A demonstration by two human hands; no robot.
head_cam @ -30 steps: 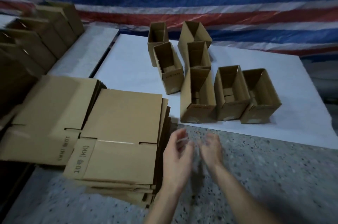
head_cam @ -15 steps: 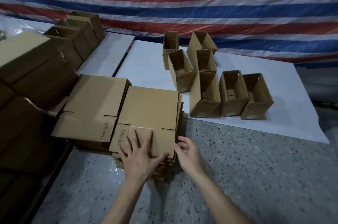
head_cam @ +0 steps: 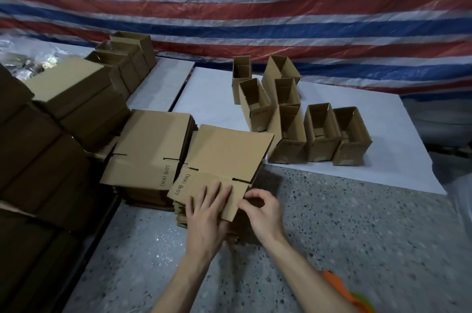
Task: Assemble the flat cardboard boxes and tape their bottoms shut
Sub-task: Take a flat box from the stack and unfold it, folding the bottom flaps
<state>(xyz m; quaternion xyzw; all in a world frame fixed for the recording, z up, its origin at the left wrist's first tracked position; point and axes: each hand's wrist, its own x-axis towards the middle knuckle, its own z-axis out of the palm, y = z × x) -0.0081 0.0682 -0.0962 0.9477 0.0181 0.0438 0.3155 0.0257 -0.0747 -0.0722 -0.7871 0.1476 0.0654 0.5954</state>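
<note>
Two stacks of flat cardboard boxes lie on the speckled floor, a left stack (head_cam: 150,144) and a right stack (head_cam: 227,156). My left hand (head_cam: 207,215) lies flat, fingers spread, on the near flap of the top flat box of the right stack. My right hand (head_cam: 260,210) pinches that flap's right near corner between thumb and fingers. Several assembled open boxes (head_cam: 316,131) stand on a white sheet (head_cam: 383,149) beyond.
Stacked closed cartons (head_cam: 43,139) rise at the left, with more open boxes (head_cam: 127,57) behind them. A striped tarp (head_cam: 255,6) hangs at the back. An orange and green object (head_cam: 350,294) lies by my right forearm on the speckled floor (head_cam: 357,223).
Both hands have moved from the air onto the right stack. The left hand stays flat on the top flap, and the right hand has curled to pinch its corner.
</note>
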